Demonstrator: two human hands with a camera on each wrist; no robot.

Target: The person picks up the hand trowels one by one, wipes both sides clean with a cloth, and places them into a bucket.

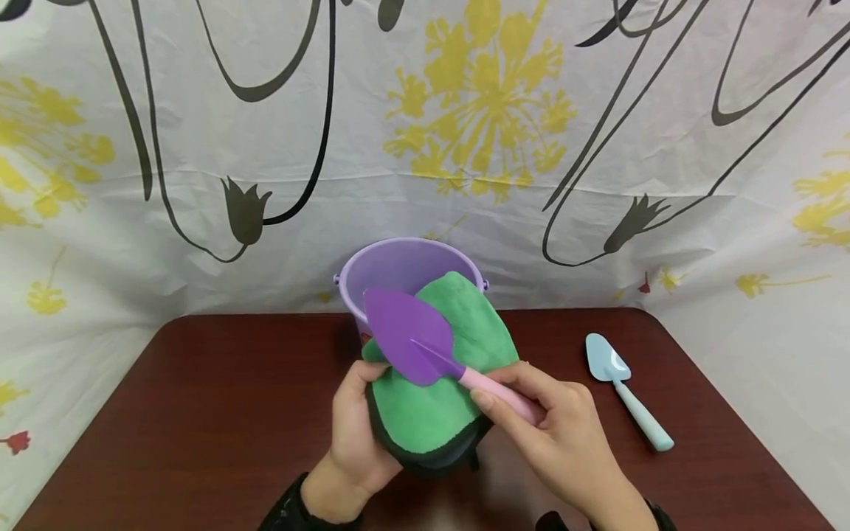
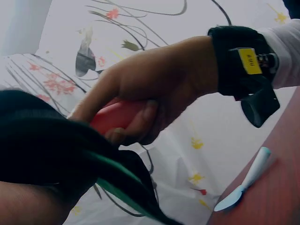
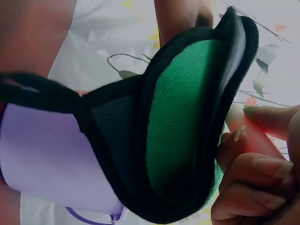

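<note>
In the head view my left hand grips a green mitt with black trim by its left side, thumb on top. The right hand pinches the pink handle of a toy garden trowel. Its purple blade lies over the mitt's green face, pointing up and left. From the right wrist view, the mitt's cuff gapes, showing green lining and a black hanging loop. The left wrist view shows the right hand curled round the handle, while the dark mitt covers most of the left hand.
Behind the mitt a light purple bucket stands at the table's back edge. A light blue trowel lies on the right of the dark red-brown table. A white patterned cloth hangs behind and beside the table.
</note>
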